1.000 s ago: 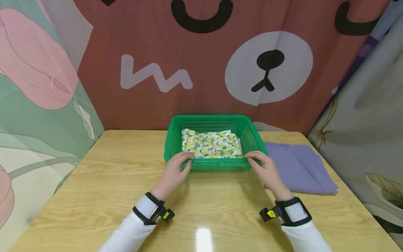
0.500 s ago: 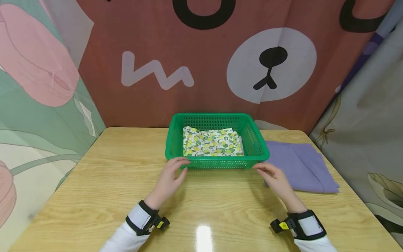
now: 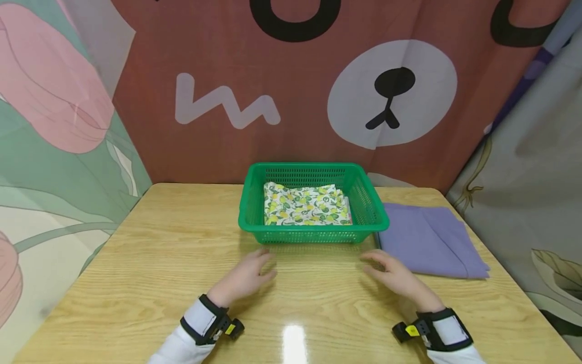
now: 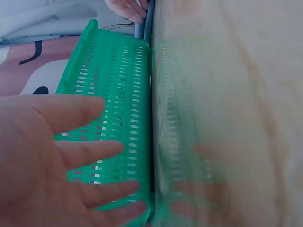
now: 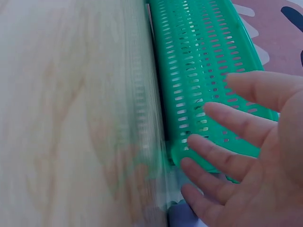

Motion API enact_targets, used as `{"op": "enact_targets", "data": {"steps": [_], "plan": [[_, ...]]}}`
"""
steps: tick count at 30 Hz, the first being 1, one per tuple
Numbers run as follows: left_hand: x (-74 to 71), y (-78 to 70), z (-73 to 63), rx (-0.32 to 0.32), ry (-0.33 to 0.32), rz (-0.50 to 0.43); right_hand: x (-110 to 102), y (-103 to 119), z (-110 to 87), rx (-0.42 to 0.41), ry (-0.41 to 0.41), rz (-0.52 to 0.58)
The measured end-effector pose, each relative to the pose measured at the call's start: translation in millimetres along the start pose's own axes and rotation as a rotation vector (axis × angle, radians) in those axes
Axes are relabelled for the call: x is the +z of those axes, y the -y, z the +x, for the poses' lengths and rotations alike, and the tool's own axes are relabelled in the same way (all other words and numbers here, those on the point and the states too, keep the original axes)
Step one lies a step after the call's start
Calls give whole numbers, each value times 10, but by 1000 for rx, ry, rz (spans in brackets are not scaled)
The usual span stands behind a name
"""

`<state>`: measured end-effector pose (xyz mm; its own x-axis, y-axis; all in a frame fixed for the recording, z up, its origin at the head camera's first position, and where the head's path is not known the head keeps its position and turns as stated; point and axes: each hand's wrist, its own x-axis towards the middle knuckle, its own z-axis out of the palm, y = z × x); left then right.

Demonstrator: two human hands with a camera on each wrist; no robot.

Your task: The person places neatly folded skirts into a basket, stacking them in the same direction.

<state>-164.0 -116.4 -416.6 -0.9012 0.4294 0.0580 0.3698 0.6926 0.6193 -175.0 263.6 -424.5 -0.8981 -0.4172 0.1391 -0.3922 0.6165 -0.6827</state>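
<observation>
A green perforated plastic basket [image 3: 313, 234] stands at the back of the table, with a folded lemon-print cloth [image 3: 309, 205] inside it. My left hand [image 3: 243, 277] is just in front of the basket's left end, fingers spread and holding nothing. In the left wrist view, that hand [image 4: 61, 170] shows its extended fingers before the slotted basket wall [image 4: 118, 104]. My right hand [image 3: 394, 273] is in front of the basket's right end, apart from it. Its fingers [image 5: 227, 116] are extended and spread in the right wrist view. Nothing lies in either palm.
To the right of the basket lies a folded purple cloth [image 3: 432, 242], near my right hand. The wooden table [image 3: 159, 263] backs onto a brown curtain [image 3: 213, 156] with a bear print. A grey patterned curtain [image 3: 523, 177] hangs along the right side.
Both hands have come off the basket's front edge and drawn back toward me over the table. The basket and both cloths stay where they were, while the head view has shifted slightly.
</observation>
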Motion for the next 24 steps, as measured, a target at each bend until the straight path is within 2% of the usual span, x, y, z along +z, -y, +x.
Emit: {"op": "enact_targets", "data": {"steps": [5, 9, 14, 18, 21, 24], "plan": [[-17, -6, -40, -50, 84, 82, 19, -29, -22, -9, 69, -2], [-5, -15, -63, -110, 113, 132, 54, -54, -30, -10, 130, -1], [11, -23, -65, -140, 126, 148, 104, -84, -43, -10, 203, -43], [11, -27, -66, -146, 124, 147, 132, -75, -44, -41, 220, -93], [6, -30, -65, -150, 122, 144, 121, -51, -41, -22, 222, -71], [6, -31, -66, -145, 123, 144, 91, -29, -26, -46, 174, -76]]}}
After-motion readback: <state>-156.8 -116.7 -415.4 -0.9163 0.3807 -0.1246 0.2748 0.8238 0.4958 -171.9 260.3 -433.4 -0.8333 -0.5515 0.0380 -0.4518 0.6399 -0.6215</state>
